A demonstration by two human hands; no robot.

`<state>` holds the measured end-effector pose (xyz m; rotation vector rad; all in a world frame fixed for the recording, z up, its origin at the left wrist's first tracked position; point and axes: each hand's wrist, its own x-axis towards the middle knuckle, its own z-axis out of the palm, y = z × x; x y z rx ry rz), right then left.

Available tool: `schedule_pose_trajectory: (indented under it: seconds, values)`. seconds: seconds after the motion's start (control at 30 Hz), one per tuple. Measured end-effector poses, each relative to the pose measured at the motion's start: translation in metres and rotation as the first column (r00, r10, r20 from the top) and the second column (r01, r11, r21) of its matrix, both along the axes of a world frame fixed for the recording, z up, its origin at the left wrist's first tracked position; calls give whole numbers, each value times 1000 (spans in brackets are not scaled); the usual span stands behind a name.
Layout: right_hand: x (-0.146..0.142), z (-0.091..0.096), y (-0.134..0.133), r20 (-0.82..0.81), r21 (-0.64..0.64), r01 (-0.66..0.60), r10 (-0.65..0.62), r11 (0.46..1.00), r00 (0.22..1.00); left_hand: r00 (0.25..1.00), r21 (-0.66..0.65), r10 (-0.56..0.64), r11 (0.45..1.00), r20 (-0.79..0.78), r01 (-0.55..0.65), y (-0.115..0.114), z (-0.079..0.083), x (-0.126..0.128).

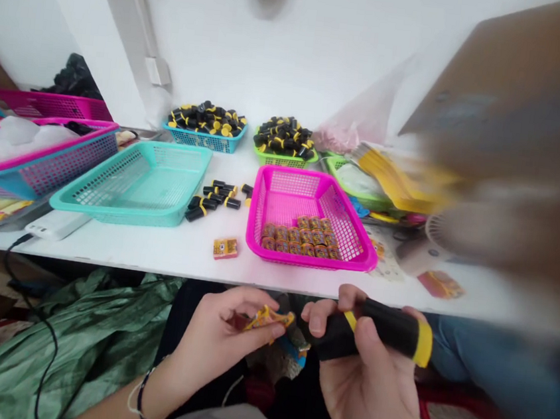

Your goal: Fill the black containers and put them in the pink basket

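My left hand (223,340) pinches a small crumpled yellow wrapper (268,319) between thumb and fingertips, low over my lap. My right hand (367,378) grips a black cylinder with yellow bands (377,330), holding it roughly level. The wrapper's end lies close to the cylinder's left end, but I cannot tell whether they touch. Both hands are below the white table's front edge (155,256). Rows of small orange-and-black labelled rolls (301,238) lie in a pink plastic basket (287,187) beyond my hands.
A teal basket (137,181) and loose black cylinders (214,197) stand on the table. Blue and green baskets (202,138) (285,160) hold heaped cylinders. A large blurred brown object (517,141) covers the right side. A green plastic sheet (71,341) lies at lower left.
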<state>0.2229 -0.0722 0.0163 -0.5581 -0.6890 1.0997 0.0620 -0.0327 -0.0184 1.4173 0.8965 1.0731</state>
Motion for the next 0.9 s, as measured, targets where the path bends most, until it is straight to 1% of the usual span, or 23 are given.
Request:
schedule_pose_trajectory:
  seconds: [0.03, 0.13, 0.2, 0.3, 0.37, 0.43, 0.53, 0.63, 0.7, 0.77, 0.83, 0.9]
  values:
    - [0, 1, 0, 10, 12, 9, -9, 1000, 1000, 999, 1, -23, 1000, -26, 23, -2, -2, 0]
    - [0, 2, 1, 33, 12, 40, -40, 999, 999, 980, 61, -164, 983, -110, 172, -8, -6, -2]
    - [-1, 1, 3, 43, 4, 71, -71, 997, 997, 959, 103, -211, 967, -189, 233, -12, -7, -4]
    - [-6, -1, 5, 70, 15, 117, -118, 993, 991, 937, 146, -215, 954, -277, 262, -14, -5, -4]
    - [-11, -2, 5, 102, 28, 147, -149, 989, 983, 934, 173, -206, 949, -293, 264, -14, -3, -3]
    - [-16, -4, 5, 143, 44, 158, -163, 986, 976, 942, 203, -199, 945, -272, 258, -14, -1, -2]
    - [-20, -9, 4, 208, 76, 147, -160, 986, 965, 971, 209, -188, 954, -147, 216, -16, -1, -1]
    - [-19, -13, 2, 318, 110, 156, -184, 982, 930, 987, 126, -140, 984, 78, 129, -21, -3, -1]
    - [-18, -17, 2, 394, 155, 170, -219, 973, 893, 974, 44, -84, 996, 211, 76, -25, -4, 0]
    - [-18, -20, 2, 432, 213, 175, -254, 961, 866, 950, -21, -47, 998, 307, 57, -28, -2, 3]
    - [-22, -22, 1, 432, 266, 169, -274, 949, 859, 915, -31, -45, 998, 400, 63, -29, 2, 7]
    - [-27, -25, 0, 429, 284, 142, -258, 948, 866, 884, -23, -74, 995, 461, 95, -28, 6, 10]
